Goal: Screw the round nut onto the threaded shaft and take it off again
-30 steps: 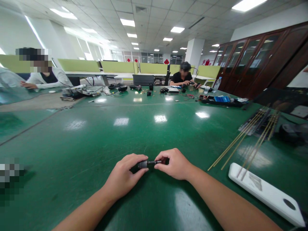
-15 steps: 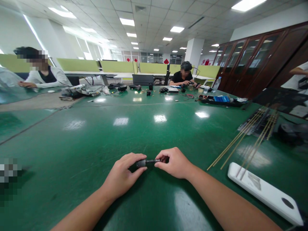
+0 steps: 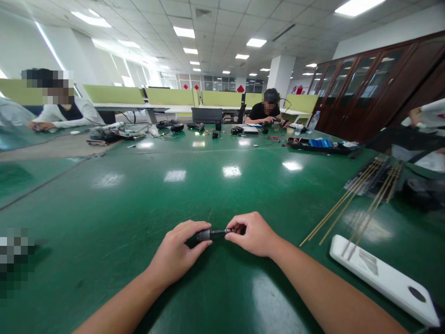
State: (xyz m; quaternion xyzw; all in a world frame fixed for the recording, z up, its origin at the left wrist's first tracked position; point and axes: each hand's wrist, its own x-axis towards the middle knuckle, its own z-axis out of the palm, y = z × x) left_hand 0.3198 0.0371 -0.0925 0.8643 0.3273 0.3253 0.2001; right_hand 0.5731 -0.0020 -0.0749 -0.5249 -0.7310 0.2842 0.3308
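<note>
Near the front middle of the green table [image 3: 194, 195], my left hand [image 3: 177, 253] has its thumb and fingers closed on a short dark-grey cylinder [image 3: 204, 235]. A thin dark rod [image 3: 219, 232] runs rightward from the cylinder's end in a straight line. At the rod's far end, my right hand [image 3: 252, 235] pinches its shiny, ribbed-looking tip between thumb and index finger. Whether rod and cylinder are one piece or two fitted together I cannot tell. The fingers hide part of both ends.
On the right lie a long white device [image 3: 382, 280] and several thin brass-coloured rods [image 3: 342, 202]. Electronic parts and a black tray with blue items [image 3: 320, 144] stand along the far edge. Across the table sit a person in black [image 3: 259, 112] and one in white [image 3: 83, 111].
My right hand has shifted very slightly right along the rod's line, and its grip on the tip looks a little turned. My left hand stays almost still.
</note>
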